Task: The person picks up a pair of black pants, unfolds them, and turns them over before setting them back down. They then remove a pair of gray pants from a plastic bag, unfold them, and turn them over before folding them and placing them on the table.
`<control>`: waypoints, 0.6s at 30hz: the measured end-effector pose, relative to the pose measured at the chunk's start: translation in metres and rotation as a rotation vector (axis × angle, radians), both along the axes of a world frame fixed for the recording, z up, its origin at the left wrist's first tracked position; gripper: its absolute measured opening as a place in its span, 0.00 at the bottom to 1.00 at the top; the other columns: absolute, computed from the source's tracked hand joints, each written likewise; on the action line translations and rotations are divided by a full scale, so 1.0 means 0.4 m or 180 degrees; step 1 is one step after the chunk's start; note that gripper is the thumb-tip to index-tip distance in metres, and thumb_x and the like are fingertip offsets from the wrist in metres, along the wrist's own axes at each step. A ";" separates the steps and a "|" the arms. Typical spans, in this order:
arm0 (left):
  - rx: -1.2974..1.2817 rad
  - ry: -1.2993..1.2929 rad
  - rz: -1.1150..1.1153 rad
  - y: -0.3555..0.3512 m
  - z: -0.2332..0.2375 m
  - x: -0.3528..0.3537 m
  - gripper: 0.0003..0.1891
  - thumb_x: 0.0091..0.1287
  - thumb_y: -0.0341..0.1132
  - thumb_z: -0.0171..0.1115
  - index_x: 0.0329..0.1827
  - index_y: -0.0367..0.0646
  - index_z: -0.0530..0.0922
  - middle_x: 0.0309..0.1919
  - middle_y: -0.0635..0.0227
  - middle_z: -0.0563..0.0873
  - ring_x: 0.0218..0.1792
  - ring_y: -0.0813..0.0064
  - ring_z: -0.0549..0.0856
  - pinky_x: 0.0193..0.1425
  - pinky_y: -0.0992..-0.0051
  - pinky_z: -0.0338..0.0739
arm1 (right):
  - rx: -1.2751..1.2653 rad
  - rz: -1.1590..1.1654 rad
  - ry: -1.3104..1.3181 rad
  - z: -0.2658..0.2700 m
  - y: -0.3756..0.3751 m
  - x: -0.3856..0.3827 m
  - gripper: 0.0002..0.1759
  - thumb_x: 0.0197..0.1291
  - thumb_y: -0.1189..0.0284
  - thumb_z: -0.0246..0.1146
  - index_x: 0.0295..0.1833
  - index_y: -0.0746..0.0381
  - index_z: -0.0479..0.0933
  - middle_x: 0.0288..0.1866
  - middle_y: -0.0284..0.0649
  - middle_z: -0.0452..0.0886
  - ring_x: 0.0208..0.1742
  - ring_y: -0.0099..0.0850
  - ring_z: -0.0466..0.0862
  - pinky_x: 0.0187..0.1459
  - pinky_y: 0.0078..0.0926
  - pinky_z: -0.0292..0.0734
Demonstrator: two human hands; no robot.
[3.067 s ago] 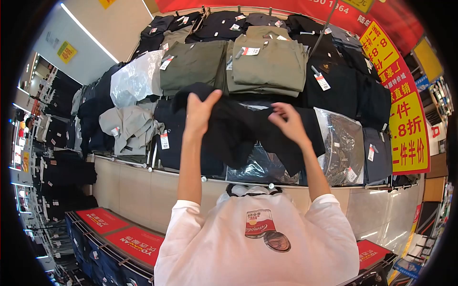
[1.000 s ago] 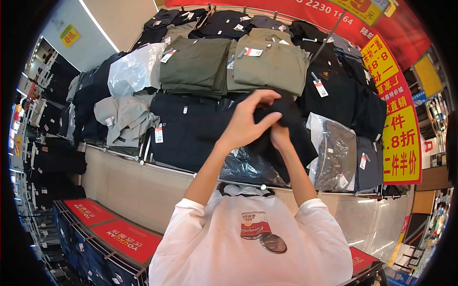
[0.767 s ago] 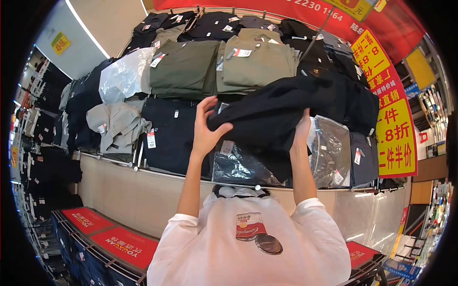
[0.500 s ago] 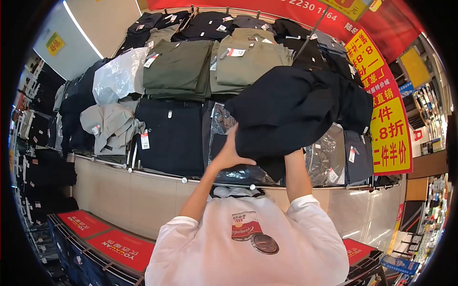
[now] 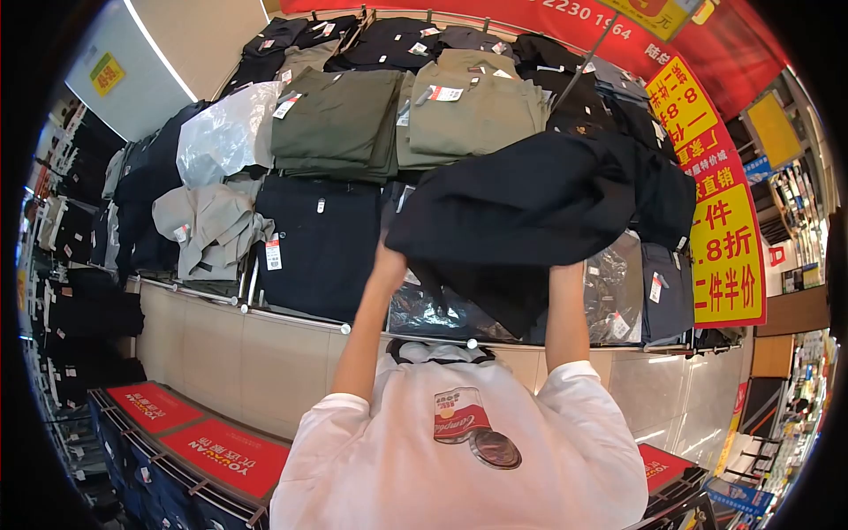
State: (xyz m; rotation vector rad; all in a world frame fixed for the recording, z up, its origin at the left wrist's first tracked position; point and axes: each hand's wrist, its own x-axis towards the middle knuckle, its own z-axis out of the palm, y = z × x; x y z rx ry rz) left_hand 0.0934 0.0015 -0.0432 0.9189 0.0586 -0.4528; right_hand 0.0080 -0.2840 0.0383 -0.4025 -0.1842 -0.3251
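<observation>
A dark, unfolded black garment (image 5: 521,203) is lifted over the display of folded trousers. At its left corner, my left hand (image 5: 389,263) is closed on the cloth, its fingertips tucked out of sight. My right hand (image 5: 566,272) is under the garment's lower right side, with its fingers hidden by the fabric. Part of the garment hangs between my arms, over a clear plastic-wrapped item (image 5: 437,314). Left of my left hand lies a folded black pair of trousers (image 5: 318,252) with a tag.
Olive trousers (image 5: 331,124) and khaki trousers (image 5: 473,119) are stacked behind. A crumpled beige garment (image 5: 208,225) and a white plastic-wrapped bundle (image 5: 225,132) lie at the left. A metal rail (image 5: 291,320) edges the display. A yellow-red sign (image 5: 729,252) stands at the right.
My left hand has moved left and up from below the garment to its left corner and closed on it. The garment is spread wider to the left and looks flatter.
</observation>
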 end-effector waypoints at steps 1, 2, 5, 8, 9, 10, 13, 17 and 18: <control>-0.0478 0.0072 0.0084 0.028 0.018 0.037 0.14 0.69 0.28 0.47 0.55 0.41 0.73 0.47 0.63 0.79 0.49 0.71 0.78 0.56 0.72 0.72 | -0.0015 0.0039 -0.0030 0.000 -0.001 -0.001 0.24 0.66 0.54 0.47 0.58 0.59 0.70 0.59 0.38 0.73 0.60 0.35 0.72 0.64 0.36 0.63; -0.1105 0.0468 0.0115 0.046 0.115 0.060 0.12 0.71 0.32 0.46 0.53 0.43 0.74 0.47 0.66 0.80 0.49 0.71 0.79 0.58 0.70 0.72 | -0.0030 0.0077 -0.0059 0.001 -0.001 -0.002 0.24 0.66 0.54 0.47 0.58 0.59 0.70 0.59 0.38 0.73 0.60 0.35 0.72 0.64 0.37 0.63; -0.1902 -0.0149 0.0063 0.134 0.179 0.117 0.21 0.72 0.46 0.42 0.58 0.41 0.72 0.55 0.66 0.78 0.56 0.68 0.76 0.65 0.65 0.66 | -0.0050 0.0175 -0.0117 0.003 0.005 0.006 0.24 0.66 0.54 0.47 0.58 0.59 0.70 0.59 0.38 0.73 0.60 0.35 0.71 0.65 0.37 0.63; -0.1914 -0.0635 -0.0065 0.188 0.267 0.155 0.22 0.72 0.44 0.40 0.60 0.38 0.69 0.60 0.56 0.72 0.62 0.61 0.71 0.68 0.64 0.63 | 0.0234 -0.0831 0.1595 0.002 0.037 0.037 0.23 0.66 0.56 0.48 0.59 0.59 0.70 0.60 0.36 0.73 0.62 0.34 0.70 0.65 0.36 0.62; -0.1996 -0.0714 -0.0117 0.201 0.280 0.166 0.21 0.71 0.39 0.41 0.61 0.36 0.68 0.62 0.56 0.71 0.63 0.61 0.69 0.69 0.64 0.62 | 0.0109 -0.0831 0.1638 -0.005 0.046 0.040 0.23 0.66 0.57 0.49 0.59 0.59 0.70 0.61 0.36 0.72 0.62 0.34 0.70 0.66 0.36 0.61; -0.1987 -0.0718 -0.0119 0.210 0.290 0.168 0.21 0.71 0.39 0.41 0.61 0.36 0.68 0.62 0.56 0.71 0.63 0.61 0.69 0.69 0.64 0.62 | -0.0017 -0.0835 0.1682 -0.013 0.053 0.042 0.22 0.66 0.58 0.50 0.59 0.59 0.70 0.62 0.36 0.72 0.62 0.33 0.69 0.67 0.36 0.60; -0.2143 -0.1001 -0.0481 0.214 0.298 0.167 0.21 0.72 0.40 0.41 0.62 0.37 0.66 0.63 0.58 0.70 0.65 0.59 0.67 0.69 0.64 0.62 | -0.0070 -0.0801 0.1529 -0.026 0.045 0.041 0.21 0.66 0.59 0.50 0.59 0.59 0.70 0.62 0.35 0.71 0.62 0.32 0.70 0.67 0.34 0.58; -0.1053 -0.0499 0.0325 0.210 0.227 0.152 0.15 0.70 0.35 0.46 0.57 0.42 0.71 0.51 0.65 0.77 0.55 0.68 0.76 0.62 0.70 0.69 | 0.0404 -0.1171 0.1396 0.026 0.054 0.038 0.20 0.67 0.61 0.49 0.58 0.60 0.70 0.60 0.36 0.73 0.62 0.33 0.70 0.66 0.35 0.61; -0.0765 -0.0596 0.0334 0.209 0.216 0.144 0.14 0.69 0.31 0.48 0.56 0.43 0.72 0.48 0.69 0.78 0.52 0.72 0.77 0.59 0.73 0.70 | 0.0406 -0.1180 0.1397 0.022 0.042 0.036 0.20 0.67 0.61 0.49 0.58 0.60 0.70 0.60 0.36 0.73 0.62 0.33 0.70 0.66 0.35 0.61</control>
